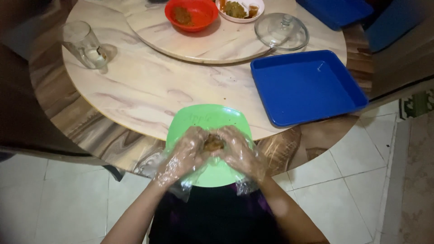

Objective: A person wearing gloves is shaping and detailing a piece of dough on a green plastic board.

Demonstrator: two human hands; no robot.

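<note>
Both gloved: left hand point(183, 156) and right hand point(239, 151), fingers point(224, 135) cupped around small brown food lump point(213, 143) over green square plastic plate point(205, 119) (desk edge). Probably soft, crumbly, greasy; best cradled underneath.

open marble tabletop point(149, 88) spans the middle of the frame, free between the green plate point(205, 118) at lower centre and the raised turntable point(217, 43) above. the blue tray point(305, 86) blocks the right side, a glass point(85, 44) stands upper left, a glass lid point(281, 30) upper right.
</note>
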